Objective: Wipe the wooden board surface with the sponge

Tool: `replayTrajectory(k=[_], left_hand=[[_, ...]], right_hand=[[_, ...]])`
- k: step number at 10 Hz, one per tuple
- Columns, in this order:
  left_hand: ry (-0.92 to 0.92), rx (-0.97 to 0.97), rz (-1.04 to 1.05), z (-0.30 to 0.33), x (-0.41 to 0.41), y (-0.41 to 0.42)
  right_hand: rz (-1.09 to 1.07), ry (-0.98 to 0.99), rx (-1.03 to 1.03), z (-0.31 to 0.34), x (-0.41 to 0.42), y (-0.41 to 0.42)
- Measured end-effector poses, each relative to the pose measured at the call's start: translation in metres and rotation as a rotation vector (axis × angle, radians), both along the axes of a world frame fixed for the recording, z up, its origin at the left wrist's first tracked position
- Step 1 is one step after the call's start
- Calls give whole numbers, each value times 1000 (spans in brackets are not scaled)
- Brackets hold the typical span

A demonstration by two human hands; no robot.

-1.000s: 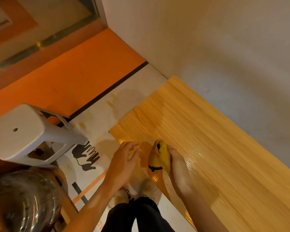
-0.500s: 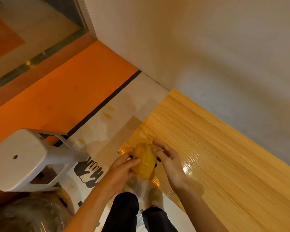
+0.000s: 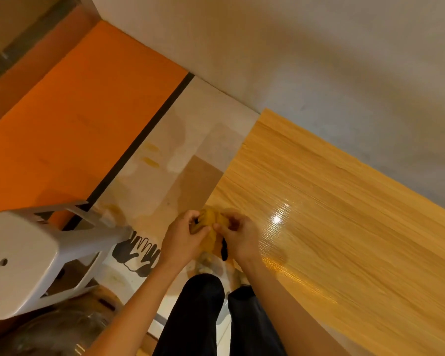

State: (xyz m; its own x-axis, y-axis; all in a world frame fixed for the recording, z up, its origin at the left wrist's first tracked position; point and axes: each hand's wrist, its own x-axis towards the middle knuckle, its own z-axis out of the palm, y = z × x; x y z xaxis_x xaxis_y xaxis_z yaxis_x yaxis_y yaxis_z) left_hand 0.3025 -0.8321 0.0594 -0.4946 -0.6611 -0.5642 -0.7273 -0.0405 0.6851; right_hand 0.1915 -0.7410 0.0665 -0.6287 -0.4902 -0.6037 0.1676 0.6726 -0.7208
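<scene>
A yellow sponge (image 3: 209, 227) with a black trim is squeezed between both hands, just off the near-left corner of the wooden board (image 3: 332, 227). My left hand (image 3: 183, 240) grips its left side. My right hand (image 3: 238, 237) grips its right side, with the black trim hanging below my fingers. The board is glossy, light wood, and runs from the wall at the back to the lower right. A bright glare spot lies on it to the right of my right hand. Most of the sponge is hidden by my fingers.
A grey plastic stool (image 3: 23, 260) stands at the left. A shiny rounded metal object (image 3: 49, 335) sits at the bottom left. The floor has an orange area (image 3: 75, 124), a black stripe and black hand-print marks (image 3: 136, 253). A pale wall (image 3: 319, 60) borders the board's far edge.
The sponge was in my right hand alone a second ago; my left hand then came onto it. Both hands now squeeze it, crumpled, between them. The view shifted slightly.
</scene>
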Motion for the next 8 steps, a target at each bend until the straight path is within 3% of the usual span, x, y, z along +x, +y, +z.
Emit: replayTrajectory(k=[1, 2, 3, 4, 5, 6, 8], left_hand=[[-124, -180, -129, -6, -1, -2], [-97, -327, -186, -5, -3, -6], [71, -381, -299, -1, -4, -4], [115, -360, -405, -2, -3, 2], [118, -359, -438, -6, -2, 4], [88, -356, -483, -6, -3, 4], [-43, -285, -464, 8, -12, -15]], right_hand=[[27, 181, 84, -5, 0, -3], [80, 334, 124, -5, 1, 0], [130, 487, 8, -1, 12, 3], [138, 484, -79, 3, 20, 12], [45, 307, -71, 9, 20, 28], [-72, 172, -72, 20, 11, 52], [-213, 87, -87, 60, -21, 107]])
